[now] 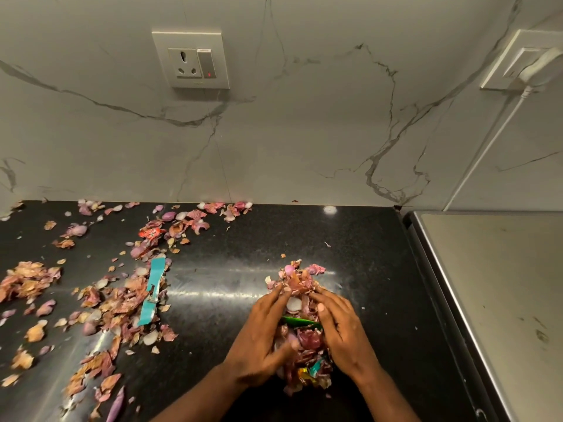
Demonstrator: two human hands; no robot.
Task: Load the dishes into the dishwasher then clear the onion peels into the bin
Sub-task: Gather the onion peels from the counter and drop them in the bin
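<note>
A heap of pink and brown onion peels [300,283] lies on the black counter [350,239], pressed together between my two hands. My left hand [259,333] cups the heap from the left with curled fingers. My right hand [342,328] cups it from the right. A green strip [301,321] and bits of coloured wrapper [309,373] sit among the gathered peels. Many more onion peels [118,303] are scattered over the left half of the counter and along the wall.
A teal strip of plastic [152,290] lies among the scattered peels on the left. A red wrapper scrap [150,231] sits near the back. A steel appliance top [499,300] borders the counter on the right. A wall socket [191,59] sits on the marble backsplash.
</note>
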